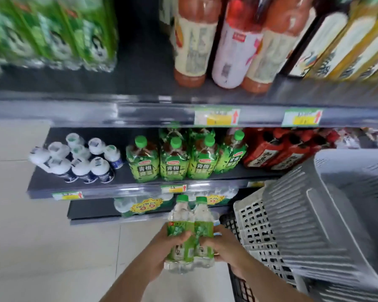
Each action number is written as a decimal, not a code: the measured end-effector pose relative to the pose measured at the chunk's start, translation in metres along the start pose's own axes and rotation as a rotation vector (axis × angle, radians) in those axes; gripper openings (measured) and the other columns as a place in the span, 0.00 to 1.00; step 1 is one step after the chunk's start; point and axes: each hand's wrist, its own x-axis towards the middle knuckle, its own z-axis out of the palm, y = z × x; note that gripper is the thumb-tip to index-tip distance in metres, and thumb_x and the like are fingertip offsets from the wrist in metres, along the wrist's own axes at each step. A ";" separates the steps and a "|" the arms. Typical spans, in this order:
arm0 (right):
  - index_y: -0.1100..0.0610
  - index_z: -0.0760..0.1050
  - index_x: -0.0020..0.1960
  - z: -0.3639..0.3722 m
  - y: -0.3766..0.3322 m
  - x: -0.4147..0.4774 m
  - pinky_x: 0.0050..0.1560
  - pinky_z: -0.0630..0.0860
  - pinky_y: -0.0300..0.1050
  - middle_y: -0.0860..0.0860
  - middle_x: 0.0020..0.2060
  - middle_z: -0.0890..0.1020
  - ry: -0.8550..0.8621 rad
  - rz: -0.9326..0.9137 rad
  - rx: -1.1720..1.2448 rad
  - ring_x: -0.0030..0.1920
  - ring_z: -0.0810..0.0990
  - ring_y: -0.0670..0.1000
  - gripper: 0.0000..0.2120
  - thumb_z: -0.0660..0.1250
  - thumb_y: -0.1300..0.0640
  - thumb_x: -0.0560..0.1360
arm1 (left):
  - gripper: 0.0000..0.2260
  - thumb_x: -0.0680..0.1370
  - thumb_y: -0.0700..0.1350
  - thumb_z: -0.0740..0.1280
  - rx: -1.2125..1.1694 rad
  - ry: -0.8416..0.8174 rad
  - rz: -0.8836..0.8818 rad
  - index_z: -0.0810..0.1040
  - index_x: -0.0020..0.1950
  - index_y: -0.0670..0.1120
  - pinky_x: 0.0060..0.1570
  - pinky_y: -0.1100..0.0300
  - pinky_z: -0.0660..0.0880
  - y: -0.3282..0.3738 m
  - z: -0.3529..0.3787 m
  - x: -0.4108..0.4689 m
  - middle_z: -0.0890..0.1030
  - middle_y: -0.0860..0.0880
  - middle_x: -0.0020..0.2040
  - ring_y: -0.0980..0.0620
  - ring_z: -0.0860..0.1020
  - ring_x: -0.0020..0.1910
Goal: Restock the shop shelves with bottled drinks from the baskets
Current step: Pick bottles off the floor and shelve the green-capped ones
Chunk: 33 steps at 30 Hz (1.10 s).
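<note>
Two clear bottles with green caps and green labels stand side by side in my hands, low in the middle of the view. My left hand (pixel 162 247) grips the left bottle (pixel 180 227). My right hand (pixel 222 243) grips the right bottle (pixel 203 225). Both bottles are upright, in front of the bottom shelf (pixel 92 209). To the right, grey plastic baskets (pixel 314 225) are stacked, the top one tilted.
The middle shelf (pixel 127 177) carries white bottles (pixel 79 160), green tea bottles (pixel 172 162) and red bottles (pixel 277 153). The top shelf (pixel 140 83) has a bare stretch between green packs (pixel 52 33) and orange and pink bottles (pixel 227 40). Pale floor tiles lie left.
</note>
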 end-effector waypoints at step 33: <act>0.51 0.68 0.68 0.081 -0.272 -0.256 0.58 0.75 0.48 0.49 0.64 0.75 -0.270 -0.643 -0.136 0.62 0.75 0.51 0.48 0.83 0.42 0.52 | 0.17 0.79 0.48 0.64 -0.111 0.308 0.563 0.74 0.66 0.43 0.65 0.42 0.70 0.217 -0.011 -0.300 0.81 0.43 0.60 0.44 0.79 0.61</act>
